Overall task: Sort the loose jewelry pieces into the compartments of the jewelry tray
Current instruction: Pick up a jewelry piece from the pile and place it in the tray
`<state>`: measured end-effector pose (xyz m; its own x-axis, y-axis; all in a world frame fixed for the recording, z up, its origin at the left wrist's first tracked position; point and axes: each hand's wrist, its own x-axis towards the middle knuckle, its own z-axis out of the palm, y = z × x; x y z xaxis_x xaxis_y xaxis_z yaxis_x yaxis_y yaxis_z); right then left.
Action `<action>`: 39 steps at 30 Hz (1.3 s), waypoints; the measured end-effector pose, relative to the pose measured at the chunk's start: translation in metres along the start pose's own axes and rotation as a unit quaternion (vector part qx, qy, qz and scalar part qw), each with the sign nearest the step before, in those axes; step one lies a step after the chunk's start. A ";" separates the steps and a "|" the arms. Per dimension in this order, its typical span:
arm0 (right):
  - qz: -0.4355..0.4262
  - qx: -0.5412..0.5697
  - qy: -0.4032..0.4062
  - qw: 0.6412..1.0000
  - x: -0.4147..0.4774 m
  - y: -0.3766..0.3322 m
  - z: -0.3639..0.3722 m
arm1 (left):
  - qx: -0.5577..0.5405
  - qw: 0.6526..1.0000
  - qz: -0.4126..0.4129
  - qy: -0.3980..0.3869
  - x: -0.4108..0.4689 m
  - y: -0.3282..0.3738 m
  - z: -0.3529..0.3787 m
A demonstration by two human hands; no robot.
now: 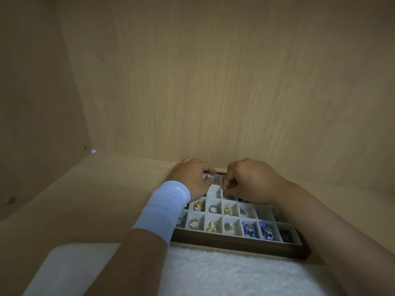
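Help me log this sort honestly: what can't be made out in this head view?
All in the head view:
- Far rows of the jewelry tray: covered by both hands.
- What the right hand pinches, if anything: hidden by its own curled fingers.
- The whitish bit under the fingers of the left hand: too small to name.
- The tray's leftmost compartments: behind the light blue wristband.
- The dark piece in the near right compartment: too dim.
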<state>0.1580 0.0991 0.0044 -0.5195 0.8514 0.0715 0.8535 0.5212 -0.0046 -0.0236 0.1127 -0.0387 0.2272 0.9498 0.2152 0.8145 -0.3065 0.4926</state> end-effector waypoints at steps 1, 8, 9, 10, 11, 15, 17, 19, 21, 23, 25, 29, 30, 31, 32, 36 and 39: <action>0.000 0.008 0.005 1.000 0.000 0.001 0.000 | -0.001 1.000 -0.001 0.003 0.000 0.000 0.000; 0.046 0.164 0.043 0.984 -0.028 0.028 -0.020 | -0.013 0.997 0.035 0.068 -0.001 0.021 -0.007; 0.057 0.181 0.055 0.980 -0.037 0.036 -0.024 | -0.028 0.996 0.045 0.073 -0.001 0.028 -0.008; 0.067 0.193 0.063 0.977 -0.046 0.044 -0.026 | -0.039 0.995 0.054 0.073 -0.001 0.036 -0.009; 0.075 0.204 0.070 0.974 -0.055 0.051 -0.028 | -0.050 0.994 0.064 0.069 -0.002 0.044 -0.009; 0.097 0.255 0.114 0.955 -0.086 0.085 -0.033 | -0.084 0.991 0.101 0.039 -0.001 0.090 -0.001; 0.112 0.271 0.135 0.947 -0.096 0.102 -0.031 | -0.099 0.990 0.100 -0.003 0.002 0.116 0.009; 0.128 0.274 0.126 0.945 -0.106 0.118 -0.027 | -0.094 0.989 0.096 -0.055 0.005 0.139 0.025; 0.141 0.251 0.083 0.954 -0.116 0.133 -0.023 | -0.077 0.988 0.091 -0.100 0.009 0.160 0.044; 0.142 0.218 0.032 0.965 -0.126 0.146 -0.022 | -0.057 0.987 0.083 -0.122 0.013 0.175 0.062; 0.149 0.194 -0.011 0.970 -0.134 0.157 -0.022 | -0.033 0.988 0.079 -0.130 0.017 0.187 0.075; 0.173 0.186 -0.074 0.964 -0.146 0.177 -0.024 | -0.008 0.986 0.095 -0.137 0.024 0.200 0.099; 0.175 0.186 -0.085 0.963 -0.148 0.179 -0.025 | -0.001 0.985 0.103 -0.137 0.025 0.200 0.103; 0.177 0.186 -0.095 0.962 -0.149 0.181 -0.024 | 0.009 0.984 0.113 -0.136 0.026 0.200 0.106; 0.180 0.191 -0.105 0.959 -0.150 0.182 -0.023 | 0.020 0.983 0.124 -0.135 0.027 0.199 0.109; 0.187 0.216 -0.117 0.951 -0.146 0.179 -0.013 | 0.031 0.981 0.151 -0.119 0.029 0.194 0.112; 0.172 0.235 -0.084 0.953 -0.142 0.179 -0.005 | 0.014 0.982 0.151 -0.114 0.028 0.192 0.113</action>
<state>0.3847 0.0712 -0.0015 -0.2444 0.9538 -0.1749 0.8821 0.1438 -0.4486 0.1996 0.0877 -0.0338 0.5719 0.8063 0.1512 0.7051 -0.5773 0.4118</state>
